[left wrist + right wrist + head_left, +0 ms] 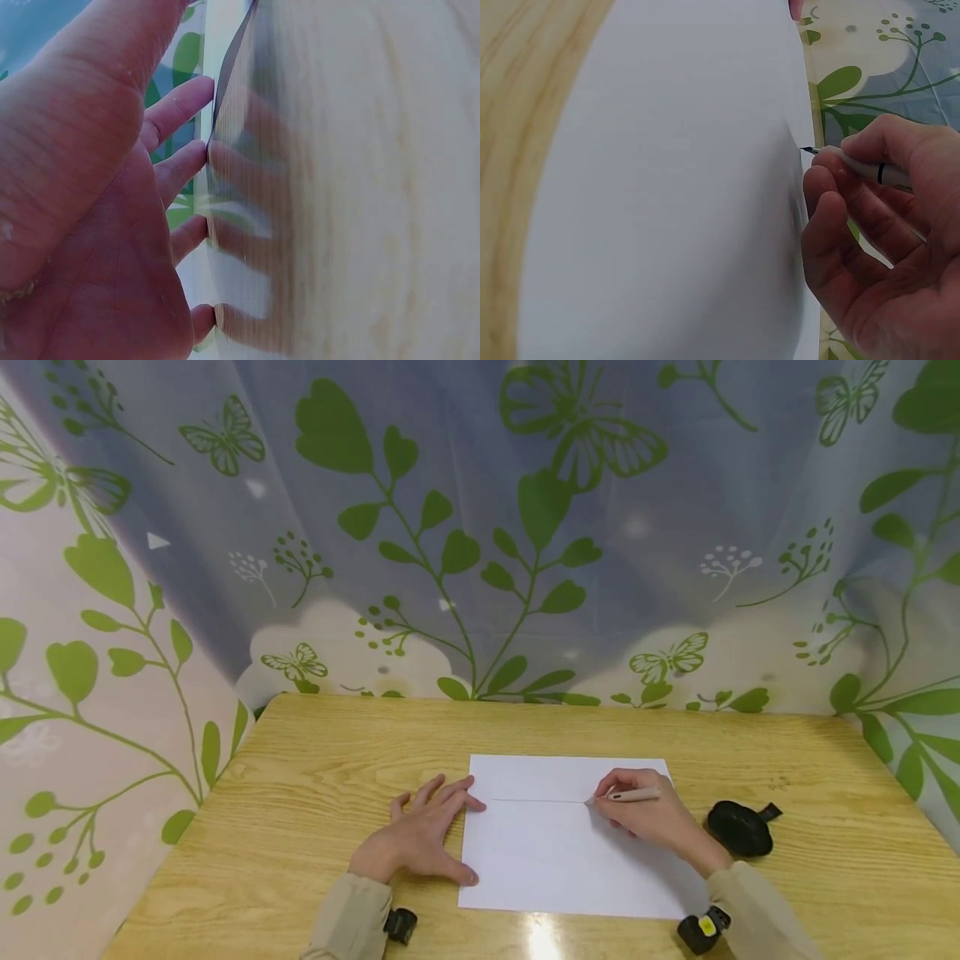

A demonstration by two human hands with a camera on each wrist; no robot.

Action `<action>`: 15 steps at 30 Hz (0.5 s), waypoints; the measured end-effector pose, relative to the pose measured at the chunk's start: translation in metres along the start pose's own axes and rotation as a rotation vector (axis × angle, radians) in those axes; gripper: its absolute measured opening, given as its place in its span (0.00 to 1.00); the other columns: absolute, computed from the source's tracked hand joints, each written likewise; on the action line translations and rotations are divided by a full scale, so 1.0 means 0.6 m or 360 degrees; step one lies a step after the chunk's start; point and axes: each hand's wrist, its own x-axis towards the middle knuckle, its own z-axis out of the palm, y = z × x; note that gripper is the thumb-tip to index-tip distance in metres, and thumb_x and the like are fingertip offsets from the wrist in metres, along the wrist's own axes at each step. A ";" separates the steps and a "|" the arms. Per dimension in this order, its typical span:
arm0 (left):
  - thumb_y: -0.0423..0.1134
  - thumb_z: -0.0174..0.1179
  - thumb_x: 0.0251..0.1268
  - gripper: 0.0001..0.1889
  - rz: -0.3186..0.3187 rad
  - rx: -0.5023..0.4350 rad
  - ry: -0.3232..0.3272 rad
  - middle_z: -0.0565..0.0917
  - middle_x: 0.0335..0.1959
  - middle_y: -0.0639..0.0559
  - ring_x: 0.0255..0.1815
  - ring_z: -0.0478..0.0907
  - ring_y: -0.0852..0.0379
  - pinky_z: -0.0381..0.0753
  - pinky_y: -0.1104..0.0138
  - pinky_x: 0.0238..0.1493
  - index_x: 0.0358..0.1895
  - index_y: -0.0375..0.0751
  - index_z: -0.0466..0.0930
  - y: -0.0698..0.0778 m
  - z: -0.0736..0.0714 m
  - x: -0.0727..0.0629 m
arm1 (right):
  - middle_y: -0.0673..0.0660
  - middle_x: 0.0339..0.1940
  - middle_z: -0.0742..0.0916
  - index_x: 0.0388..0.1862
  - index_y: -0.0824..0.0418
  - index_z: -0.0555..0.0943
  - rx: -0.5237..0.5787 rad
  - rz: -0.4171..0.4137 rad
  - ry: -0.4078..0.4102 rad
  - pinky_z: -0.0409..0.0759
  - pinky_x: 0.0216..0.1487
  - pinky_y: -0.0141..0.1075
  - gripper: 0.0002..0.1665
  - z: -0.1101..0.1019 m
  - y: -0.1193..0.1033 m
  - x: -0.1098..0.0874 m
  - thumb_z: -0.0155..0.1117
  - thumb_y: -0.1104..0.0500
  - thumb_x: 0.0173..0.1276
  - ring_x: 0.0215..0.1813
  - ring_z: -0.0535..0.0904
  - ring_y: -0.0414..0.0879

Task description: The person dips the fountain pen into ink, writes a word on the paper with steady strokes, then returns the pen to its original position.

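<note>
A white sheet of paper (540,860) lies flat on the wooden table, with a thin straight line (536,800) across its upper part. My right hand (648,810) pinches a pale pen (636,794), whose tip meets the paper at the line's right end. In the right wrist view the dark tip of the pen (866,169) shows beyond the fingers. Spread out at the paper's left edge, my left hand (427,835) touches the sheet with thumb and fingertips. The left wrist view shows the left hand's (112,225) fingertips on the surface.
To the right of the paper, a black pouch-like object (738,828) with a short tab sits on the wooden table (337,752). Behind the table's far edge hangs a curtain (465,610) printed with green leaves and butterflies. Both wrists carry small black devices.
</note>
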 end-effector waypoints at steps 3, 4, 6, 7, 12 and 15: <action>0.62 0.79 0.42 0.43 0.0001 0.0003 0.0003 0.52 0.85 0.60 0.86 0.42 0.38 0.42 0.25 0.71 0.65 0.62 0.70 0.001 -0.001 0.000 | 0.54 0.22 0.85 0.38 0.59 0.84 -0.0024 0.0007 0.0000 0.76 0.20 0.34 0.06 -0.005 0.003 0.000 0.71 0.58 0.66 0.18 0.74 0.42; 0.62 0.79 0.42 0.43 -0.0001 0.0002 0.0002 0.52 0.85 0.60 0.86 0.42 0.38 0.42 0.25 0.71 0.65 0.63 0.70 0.001 -0.001 0.000 | 0.54 0.22 0.85 0.38 0.58 0.84 -0.0026 0.0016 -0.0003 0.75 0.20 0.34 0.06 -0.006 0.004 0.000 0.71 0.57 0.67 0.18 0.74 0.42; 0.62 0.79 0.42 0.43 -0.0003 0.0002 0.0000 0.52 0.85 0.60 0.86 0.42 0.38 0.42 0.25 0.71 0.65 0.63 0.70 0.001 -0.002 0.000 | 0.54 0.22 0.85 0.38 0.58 0.84 -0.0035 0.0018 -0.0013 0.75 0.20 0.34 0.06 -0.010 0.005 -0.001 0.70 0.57 0.67 0.18 0.74 0.42; 0.62 0.79 0.42 0.43 -0.0004 0.0002 -0.0002 0.52 0.85 0.60 0.86 0.42 0.38 0.42 0.25 0.71 0.65 0.63 0.70 0.001 -0.002 0.000 | 0.54 0.23 0.85 0.38 0.58 0.84 -0.0037 0.0029 -0.0015 0.75 0.20 0.34 0.06 -0.011 0.005 -0.001 0.70 0.57 0.67 0.19 0.74 0.42; 0.61 0.79 0.42 0.43 -0.0007 0.0007 -0.0008 0.52 0.85 0.60 0.86 0.42 0.38 0.42 0.25 0.71 0.66 0.62 0.70 -0.001 0.000 0.001 | 0.55 0.24 0.85 0.39 0.57 0.84 -0.0025 0.0071 -0.0028 0.76 0.21 0.35 0.07 -0.018 0.004 -0.004 0.70 0.55 0.67 0.20 0.75 0.43; 0.61 0.80 0.43 0.43 -0.0007 -0.0001 -0.0008 0.52 0.85 0.60 0.86 0.41 0.38 0.41 0.25 0.71 0.66 0.62 0.70 -0.003 0.001 0.001 | 0.55 0.23 0.85 0.38 0.56 0.84 -0.0033 0.0096 -0.0023 0.76 0.21 0.35 0.06 -0.021 0.004 -0.006 0.70 0.55 0.67 0.20 0.75 0.43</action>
